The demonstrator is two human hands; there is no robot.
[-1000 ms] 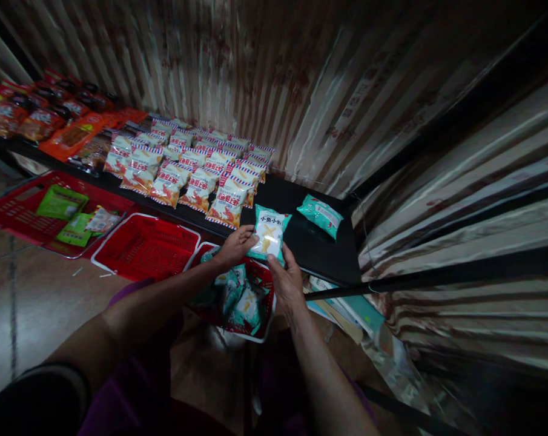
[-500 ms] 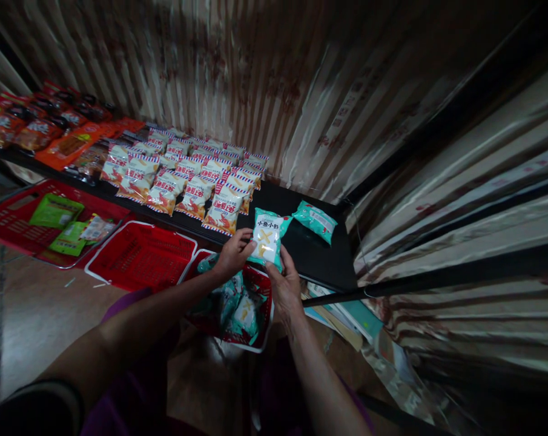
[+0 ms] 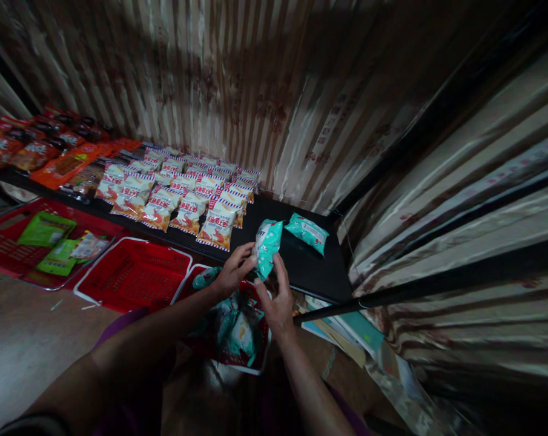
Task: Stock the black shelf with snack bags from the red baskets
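Observation:
Above the shelf's front edge I have a teal snack bag [image 3: 268, 245], turned so that its side faces me. My left hand [image 3: 235, 269] is closed on the bag's left edge, thumb in front. My right hand [image 3: 277, 300] is at the lower end, thumb and forefinger spread apart, fingertips close to or just touching the bag. A second teal snack bag [image 3: 307, 232] lies on the black shelf [image 3: 319, 272] to the right. Below my hands, a red basket [image 3: 261, 363] with a white rim holds several more teal bags [image 3: 241, 332].
Rows of white-and-orange snack bags [image 3: 189, 209] fill the shelf's middle. Orange and red packets [image 3: 60, 160] lie farther left. Another red basket [image 3: 135, 272] and one with green packets [image 3: 46, 229] stand on the floor. A dark bar [image 3: 332, 312] crosses at right, before a striped curtain [image 3: 264, 109].
The bag in my hands has turned from front-facing to showing its side. My right hand has loosened, its thumb and forefinger spreading. The whole view has shifted slightly.

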